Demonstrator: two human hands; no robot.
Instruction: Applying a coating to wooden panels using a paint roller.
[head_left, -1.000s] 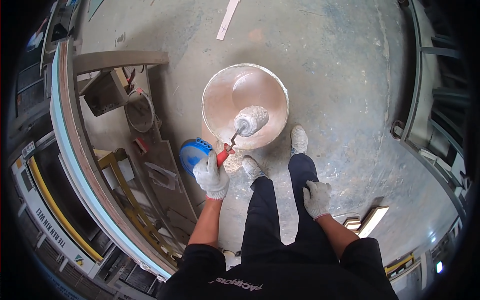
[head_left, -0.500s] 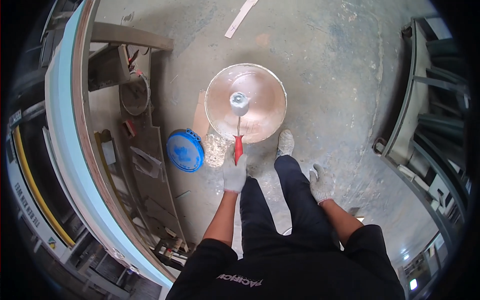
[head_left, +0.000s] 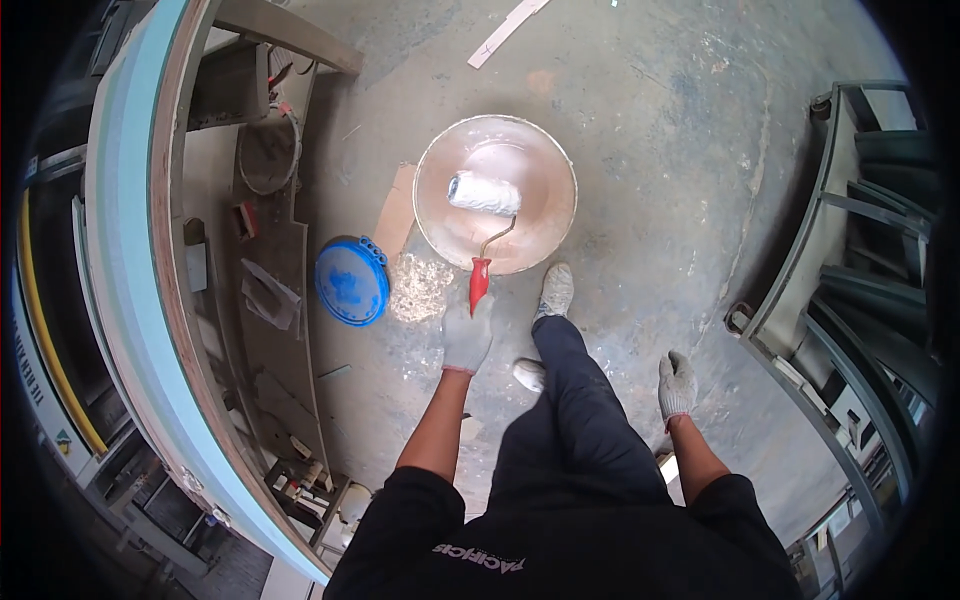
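In my gloved left hand [head_left: 467,338] is the red handle of a paint roller [head_left: 484,193], with the fingers wrapped round it. The roller's sleeve is coated white and lies crosswise over the mouth of a big round bucket [head_left: 575,190]. Pale pinkish-white paint coats the bucket's inside; I cannot tell whether the sleeve touches the paint. My right hand [head_left: 678,385], also in a pale knit glove, hangs at my right side, thumb apart from the fingers and nothing visible in it.
A blue lid [head_left: 352,282] lies left of the bucket, near a cardboard strip [head_left: 397,215] and a paint-spattered patch [head_left: 420,288]. A long light-blue panel [head_left: 130,240] borders my left. On the right stands a metal rack [head_left: 835,200]. A pale wooden strip [head_left: 505,35] lies beyond the bucket.
The roller has swung from pointing end-on to lying crosswise, its sleeve now showing its full length. My right hand has moved outward to the right, and my feet have shifted.
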